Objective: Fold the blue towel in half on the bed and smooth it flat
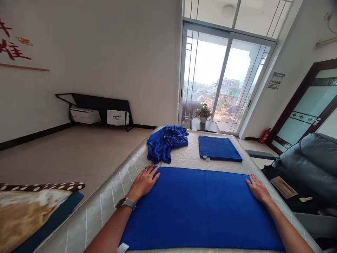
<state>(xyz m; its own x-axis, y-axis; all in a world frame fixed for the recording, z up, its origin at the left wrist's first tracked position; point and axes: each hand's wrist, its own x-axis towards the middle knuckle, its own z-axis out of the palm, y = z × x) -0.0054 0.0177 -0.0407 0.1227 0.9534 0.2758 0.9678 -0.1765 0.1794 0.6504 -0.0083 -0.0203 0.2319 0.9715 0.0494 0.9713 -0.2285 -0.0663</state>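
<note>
A blue towel (200, 207) lies spread flat on the pale quilted mattress (116, 189) in front of me. Flat on its far left corner rests my left hand (145, 181), fingers stretched out, with a watch on the wrist. My right hand (258, 188) lies on the far right corner, its fingers extended too. A white tag (123, 247) sticks out at the towel's near left corner. Beyond it, a crumpled blue cloth (167, 140) is heaped at the left, close to my left fingertips. To its right sits a neatly folded blue stack (219, 148) with small white tags.
A dark sofa (310, 161) stands at the right, with a cardboard piece (284, 187) on it. Folded blankets (34, 214) are at the lower left. Behind the mattress, a potted plant (203, 114) stands before sliding glass doors (218, 77). A black frame (100, 105) leans by the wall.
</note>
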